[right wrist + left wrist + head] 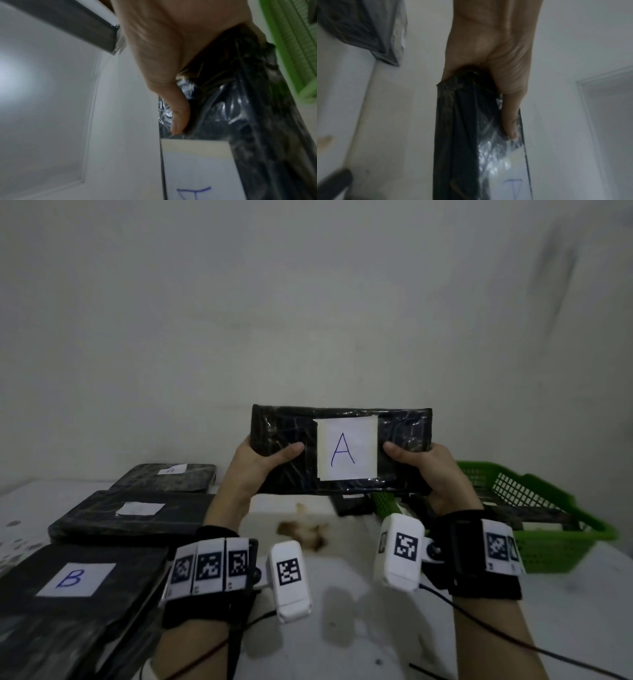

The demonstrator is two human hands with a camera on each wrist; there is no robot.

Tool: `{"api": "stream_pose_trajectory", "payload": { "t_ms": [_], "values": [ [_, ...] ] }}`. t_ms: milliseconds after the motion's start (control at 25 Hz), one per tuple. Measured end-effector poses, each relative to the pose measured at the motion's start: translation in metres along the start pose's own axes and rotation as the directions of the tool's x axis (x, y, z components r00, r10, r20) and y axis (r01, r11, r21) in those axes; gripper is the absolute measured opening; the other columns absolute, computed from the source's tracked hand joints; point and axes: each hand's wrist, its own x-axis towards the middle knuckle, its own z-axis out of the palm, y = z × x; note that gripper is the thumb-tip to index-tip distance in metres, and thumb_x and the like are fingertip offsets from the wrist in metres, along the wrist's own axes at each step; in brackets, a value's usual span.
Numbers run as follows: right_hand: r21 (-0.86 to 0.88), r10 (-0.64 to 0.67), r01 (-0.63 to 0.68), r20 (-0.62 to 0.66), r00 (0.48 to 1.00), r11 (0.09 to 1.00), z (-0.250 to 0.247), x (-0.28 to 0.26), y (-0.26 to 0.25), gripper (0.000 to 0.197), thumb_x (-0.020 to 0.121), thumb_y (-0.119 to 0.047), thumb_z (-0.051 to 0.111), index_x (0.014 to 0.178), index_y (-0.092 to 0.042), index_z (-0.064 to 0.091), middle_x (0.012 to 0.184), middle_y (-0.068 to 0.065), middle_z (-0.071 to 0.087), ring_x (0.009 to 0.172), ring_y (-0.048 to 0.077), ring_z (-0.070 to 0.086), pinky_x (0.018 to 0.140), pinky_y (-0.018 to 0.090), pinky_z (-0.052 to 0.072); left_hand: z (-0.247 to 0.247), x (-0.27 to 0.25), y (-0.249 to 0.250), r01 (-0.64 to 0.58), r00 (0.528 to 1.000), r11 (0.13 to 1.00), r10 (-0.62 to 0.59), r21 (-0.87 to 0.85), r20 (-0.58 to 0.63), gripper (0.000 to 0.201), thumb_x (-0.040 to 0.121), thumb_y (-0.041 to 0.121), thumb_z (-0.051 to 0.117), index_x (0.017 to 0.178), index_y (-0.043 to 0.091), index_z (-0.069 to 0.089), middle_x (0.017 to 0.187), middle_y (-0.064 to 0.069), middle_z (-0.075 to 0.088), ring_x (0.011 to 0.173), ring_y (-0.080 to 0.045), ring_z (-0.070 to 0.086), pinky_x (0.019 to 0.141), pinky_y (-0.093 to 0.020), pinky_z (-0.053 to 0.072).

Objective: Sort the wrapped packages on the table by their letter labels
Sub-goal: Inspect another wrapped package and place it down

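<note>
**Both hands hold the "A" package upright above the tabletop**

The left hand grasps the left end of a black-wrapped package, its thumb laid across the front face and the other fingers hidden behind. The left wrist view shows the same thumb pressed flat on the glossy wrap, the package's end tucked into the crook of the hand. The right hand grips the right end in mirror fashion, thumb on the front just beside the white label, fingers out of sight behind. The label faces the person and bears a blue handwritten "A". The package is lifted clear of the tabletop, its long side level, in front of a pale wall.

Down to the left, three more black-wrapped packages lie flat in a row running away from the person: the nearest package carries a "B" label, the middle package a white label too blurred to read, the farthest package a label with a faint mark that cannot be made out. To the right, a green plastic basket stands on the tabletop with dark items inside. A brown stain marks the tabletop below the lifted package. Both wrists wear black straps with white marker-printed blocks, and cables trail toward the person.
</note>
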Motion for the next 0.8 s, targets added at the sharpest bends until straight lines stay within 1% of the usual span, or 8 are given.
{"api": "stream_pose_trajectory", "payload": {
  "t_ms": [80,160,280,480,600,680,760,800],
  "values": [
    [0.062,-0.023,0.025,-0.031,0.999,0.998,0.0,0.0,-0.006,0.03,0.073,-0.008,0.074,0.101,-0.004,0.066,0.081,0.006,0.073,0.073,0.021,0.07,0.065,0.029,0.056,0.004,-0.002,0.014,-0.084,0.995,0.996,0.083,-0.027,-0.049,0.045,0.066,0.012,0.076,0.106,0.01,0.058,0.092,-0.001,0.067,0.081,-0.013,0.065,0.063,-0.02,0.056],
    [0.075,-0.061,0.063,-0.031,0.998,0.995,0.002,0.0,-0.01,0.028,0.073,-0.007,0.074,0.099,-0.005,0.066,0.086,0.009,0.073,0.077,0.022,0.07,0.068,0.031,0.057,0.004,-0.002,0.022,-0.142,0.986,0.989,0.139,-0.03,-0.094,0.049,0.067,0.01,0.076,0.112,0.008,0.056,0.093,0.0,0.066,0.083,-0.014,0.064,0.067,-0.021,0.055],
    [0.0,-0.069,0.069,0.027,0.997,0.998,0.003,-0.004,-0.018,0.023,0.072,-0.009,0.074,0.094,-0.005,0.067,0.084,0.007,0.073,0.075,0.02,0.071,0.072,0.032,0.059,0.0,-0.007,0.032,-0.127,0.99,0.992,0.126,-0.013,-0.057,0.064,0.057,0.023,0.077,0.115,0.006,0.057,0.097,-0.001,0.067,0.089,-0.018,0.065,0.075,-0.028,0.054],
    [0.025,-0.074,0.072,0.105,0.992,0.997,-0.005,-0.007,-0.031,0.056,0.049,-0.016,0.075,0.101,-0.001,0.066,0.091,0.012,0.073,0.08,0.025,0.071,0.069,0.033,0.057,0.002,-0.013,0.043,-0.18,0.983,0.982,0.178,-0.056,-0.036,0.074,0.048,0.025,0.083,0.116,0.007,0.057,0.107,-0.008,0.067,0.098,-0.025,0.065,0.085,-0.039,0.053],
    [0.014,-0.147,0.146,0.132,0.98,0.989,-0.011,-0.009,-0.034,0.066,0.051,-0.009,0.077,0.114,-0.001,0.057,0.103,0.013,0.07,0.088,0.025,0.069,0.073,0.036,0.058,0.004,-0.016,0.044,-0.184,0.983,0.983,0.184,-0.013,0.016,0.075,0.049,0.029,0.084,0.115,0.008,0.057,0.104,-0.005,0.069,0.099,-0.023,0.066,0.088,-0.038,0.053],
    [0.108,-0.217,0.201,0.166,0.962,0.974,-0.016,-0.012,-0.036,0.062,0.054,-0.003,0.076,0.112,-0.005,0.053,0.098,0.009,0.068,0.086,0.023,0.067,0.068,0.035,0.058,0.005,-0.018,0.044,-0.218,0.975,0.976,0.217,0.011,0.049,0.073,0.048,0.034,0.088,0.111,0.011,0.06,0.101,-0.002,0.07,0.098,-0.023,0.067,0.088,-0.038,0.053],
    [0.362,-0.25,0.179,0.159,0.955,0.915,-0.016,-0.02,-0.039,0.031,0.068,-0.025,0.068,0.093,-0.012,0.056,0.082,0.004,0.065,0.075,0.019,0.065,0.062,0.027,0.055,0.009,-0.024,0.046,-0.265,0.958,0.96,0.273,-0.087,0.091,0.068,0.056,0.057,0.075,0.111,0.019,0.059,0.103,0.001,0.07,0.103,-0.021,0.065,0.084,-0.033,0.054],
    [0.504,-0.232,0.153,0.097,0.968,0.85,-0.014,-0.022,-0.04,0.029,0.075,-0.04,0.06,0.086,-0.013,0.057,0.076,0.003,0.063,0.071,0.018,0.064,0.062,0.025,0.053,0.014,-0.027,0.048,-0.277,0.949,0.945,0.298,-0.175,0.107,0.064,0.068,0.07,0.058,0.113,0.024,0.058,0.107,0.003,0.068,0.106,-0.017,0.064,0.084,-0.03,0.053]
  ]
}}
